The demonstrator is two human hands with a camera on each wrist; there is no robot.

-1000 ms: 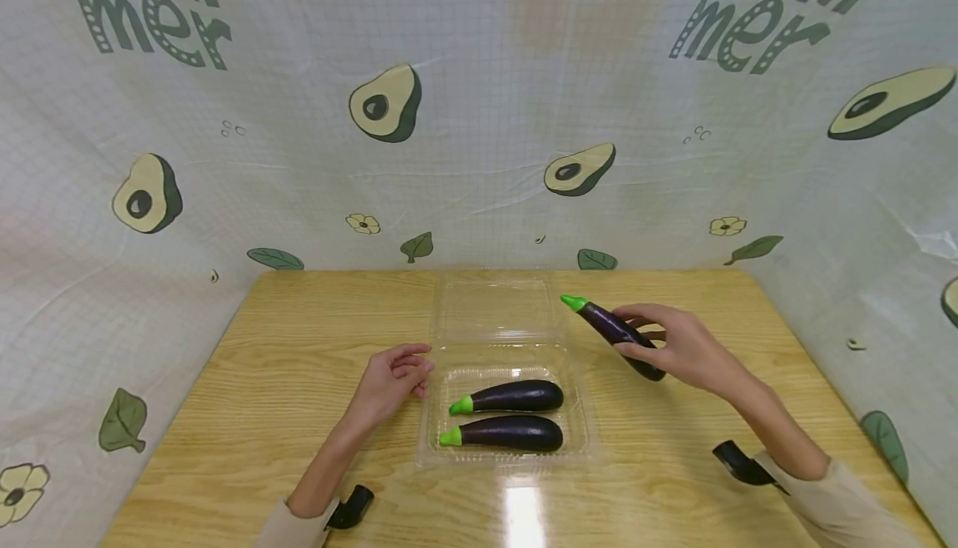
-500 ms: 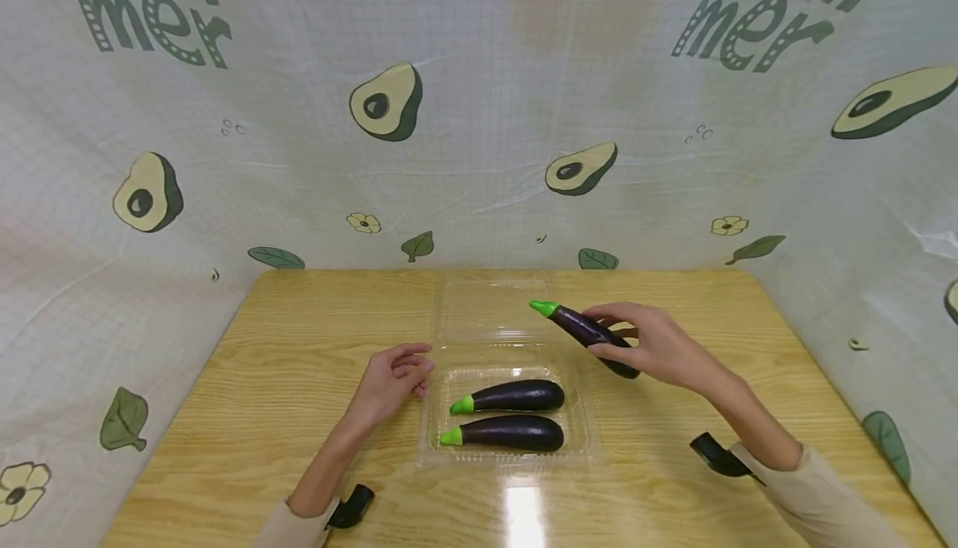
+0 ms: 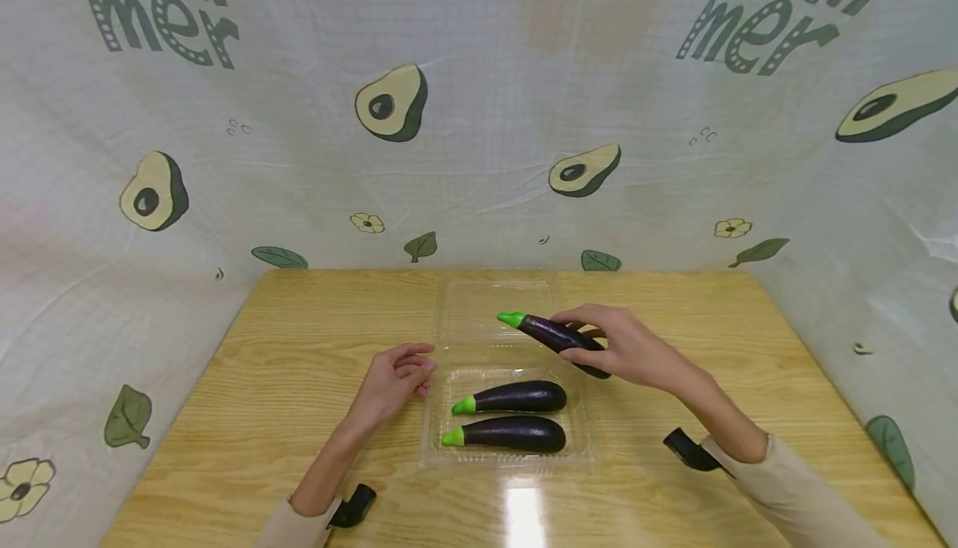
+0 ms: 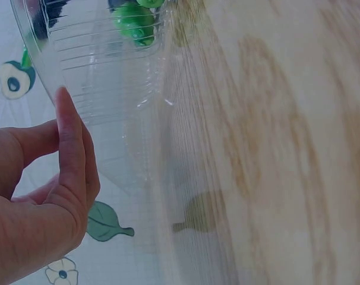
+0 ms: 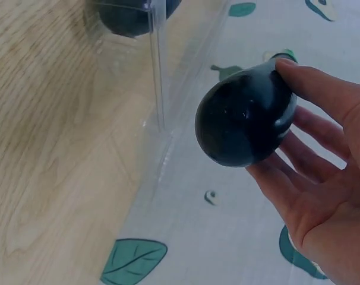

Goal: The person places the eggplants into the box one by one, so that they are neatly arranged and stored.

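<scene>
My right hand (image 3: 629, 347) grips a dark purple eggplant (image 3: 552, 333) by its thick end, thumb on one side and fingers on the other. The eggplant is held tilted above the back right of a clear plastic clamshell box (image 3: 587, 440), its green stem pointing left. In the right wrist view its round end (image 5: 245, 124) faces the camera. Two more eggplants, a rear one (image 3: 520, 397) and a front one (image 3: 512, 434), lie side by side in the box, stems to the left. My left hand (image 3: 392, 382) is at the box's left rim, fingers loosely bent, holding nothing.
The box's clear lid (image 3: 494, 298) lies open flat behind it on the wooden table (image 3: 299, 382). A printed cloth (image 3: 479, 116) rises along the table's back and sides. Each wrist wears a black camera mount, the right one (image 3: 692, 451) hanging below the forearm.
The right hand has carried its eggplant leftward, from right of the box to above its back right part. The left hand and the two eggplants in the box stay in place.
</scene>
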